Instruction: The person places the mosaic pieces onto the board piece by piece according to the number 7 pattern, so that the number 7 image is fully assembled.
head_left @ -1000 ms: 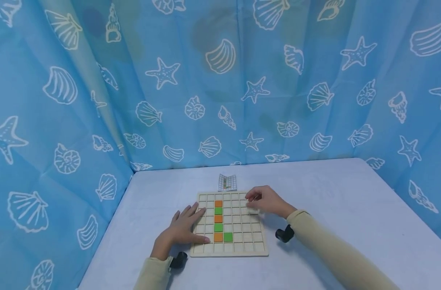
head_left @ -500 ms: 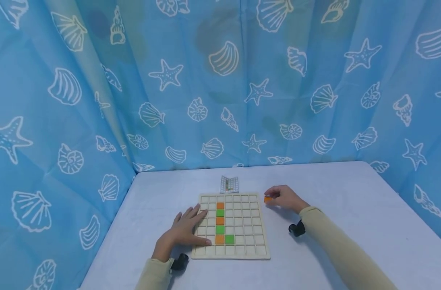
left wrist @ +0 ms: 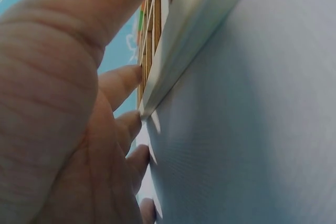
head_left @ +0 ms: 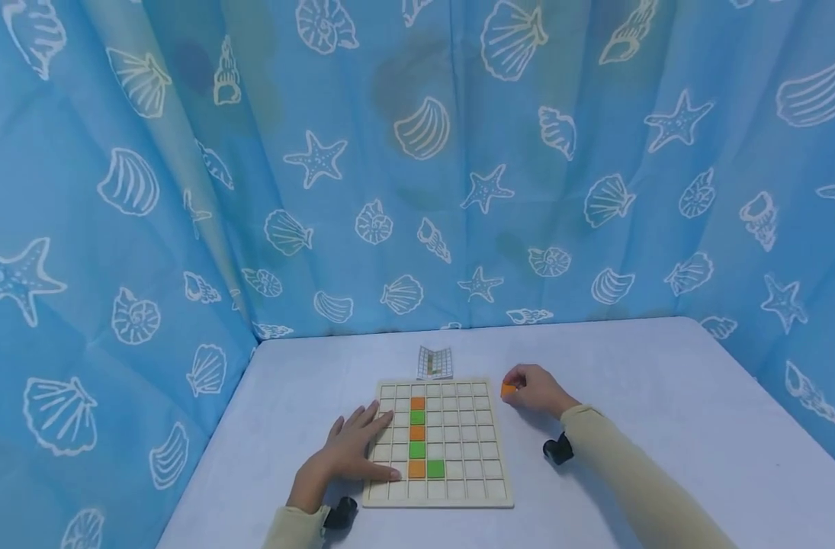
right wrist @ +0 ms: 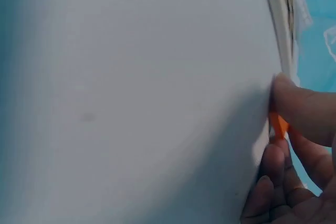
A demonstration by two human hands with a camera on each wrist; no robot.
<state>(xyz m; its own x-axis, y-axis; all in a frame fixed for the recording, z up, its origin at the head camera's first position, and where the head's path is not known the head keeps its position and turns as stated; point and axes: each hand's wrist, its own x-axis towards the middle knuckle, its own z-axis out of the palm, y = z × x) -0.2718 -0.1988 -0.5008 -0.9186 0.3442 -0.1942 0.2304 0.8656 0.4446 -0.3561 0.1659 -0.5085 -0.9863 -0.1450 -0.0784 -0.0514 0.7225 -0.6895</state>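
A pale wooden grid board lies on the white table. Orange and green square tiles fill one column of cells, and one more green tile sits beside the lowest orange tile. My left hand rests spread over the board's left side; in the left wrist view its fingertips touch the frame edge. Just off the board's upper right corner, my right hand pinches an orange tile between thumb and fingers. The right wrist view shows only a sliver of that orange tile.
A small folded card printed with a coloured grid stands behind the board. The white table extends to both sides. A blue shell-print curtain hangs at the back and sides. Each wrist carries a black camera.
My right hand has moved right, from over the board's upper right cells to the table beside it, and the orange tile now shows in its fingers. The left hand stays in place.
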